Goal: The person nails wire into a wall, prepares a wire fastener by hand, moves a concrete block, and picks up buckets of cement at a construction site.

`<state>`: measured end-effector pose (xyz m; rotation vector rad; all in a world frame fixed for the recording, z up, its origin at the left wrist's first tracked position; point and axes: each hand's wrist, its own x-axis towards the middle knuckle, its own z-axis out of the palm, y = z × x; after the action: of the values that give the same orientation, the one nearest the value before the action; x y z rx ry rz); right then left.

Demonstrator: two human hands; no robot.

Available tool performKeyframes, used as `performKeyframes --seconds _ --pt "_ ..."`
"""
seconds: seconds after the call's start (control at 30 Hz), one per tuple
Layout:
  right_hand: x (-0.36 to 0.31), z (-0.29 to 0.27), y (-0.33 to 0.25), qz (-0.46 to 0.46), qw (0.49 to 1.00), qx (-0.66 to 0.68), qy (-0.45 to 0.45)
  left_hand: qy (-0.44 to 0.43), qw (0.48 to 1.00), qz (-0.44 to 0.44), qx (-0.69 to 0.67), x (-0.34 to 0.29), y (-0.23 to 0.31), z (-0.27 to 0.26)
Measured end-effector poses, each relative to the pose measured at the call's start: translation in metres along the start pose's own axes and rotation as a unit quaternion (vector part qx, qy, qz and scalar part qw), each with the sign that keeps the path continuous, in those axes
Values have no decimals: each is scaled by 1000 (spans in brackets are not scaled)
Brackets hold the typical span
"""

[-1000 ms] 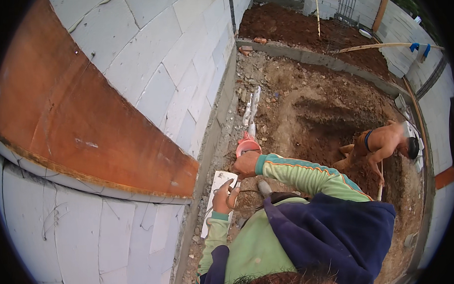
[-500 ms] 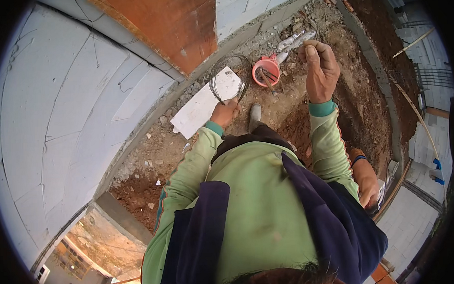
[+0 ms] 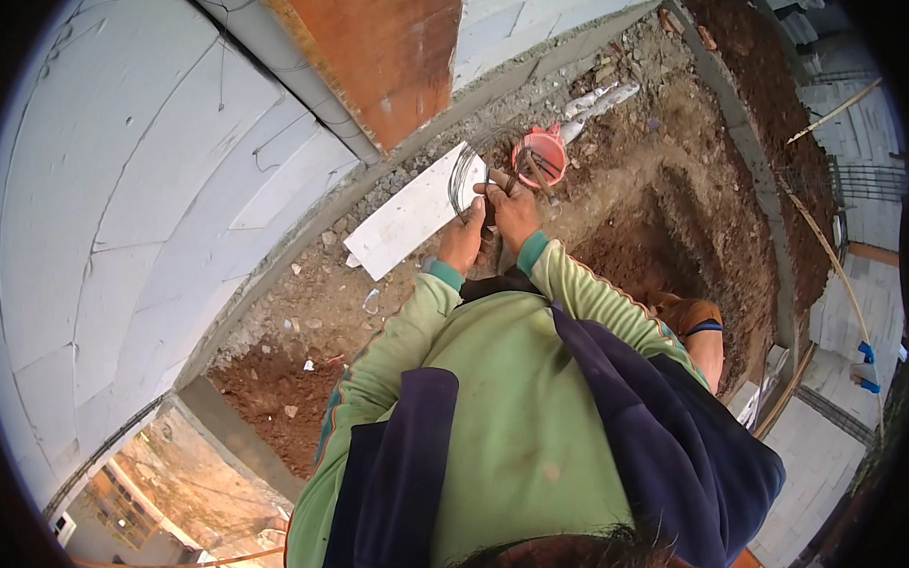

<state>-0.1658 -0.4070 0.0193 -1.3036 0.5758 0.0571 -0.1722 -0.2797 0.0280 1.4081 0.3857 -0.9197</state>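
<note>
My left hand (image 3: 461,246) and my right hand (image 3: 513,208) are close together in front of me, both gripping a coil of thin grey wire (image 3: 467,169). The coil hangs over the end of a white flat board (image 3: 407,218) that lies on gravelly ground beside the wall. A small red bucket (image 3: 540,157) with tools in it stands just beyond my right hand. Both my sleeves are green, under a dark blue vest.
A wall of large grey-white blocks (image 3: 122,225) with an orange-brown panel (image 3: 386,46) rises on the left. A dug trench of brown earth (image 3: 663,247) lies to the right. Another person (image 3: 692,321) crouches at my right side. Rubble and white scraps lie near the bucket.
My right hand, held up apart beside the bucket half a second ago, has come down and joined the left on the wire coil. The view has shifted slightly.
</note>
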Motion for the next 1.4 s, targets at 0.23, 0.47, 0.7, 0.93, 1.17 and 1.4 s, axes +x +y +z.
performKeyframes --seconds 0.23,0.47,0.7,0.93,1.17,1.4 --pt "4 -2 4 -113 967 -225 37 221 879 409 -105 -11 19 -1" --pt "-14 29 -51 -243 927 -271 -90 236 889 341 -195 4 108 -90" --pt "-30 38 -103 14 959 108 -261 64 928 205 -305 -15 137 -125" --pt "-36 44 -122 130 876 325 -333 -4 930 138 -341 16 107 -129" --pt "26 -8 -81 -1 995 92 -39 -75 909 160 -376 -24 83 -78" --pt "34 -29 -105 47 990 133 3 -167 842 179 -482 -32 52 -33"
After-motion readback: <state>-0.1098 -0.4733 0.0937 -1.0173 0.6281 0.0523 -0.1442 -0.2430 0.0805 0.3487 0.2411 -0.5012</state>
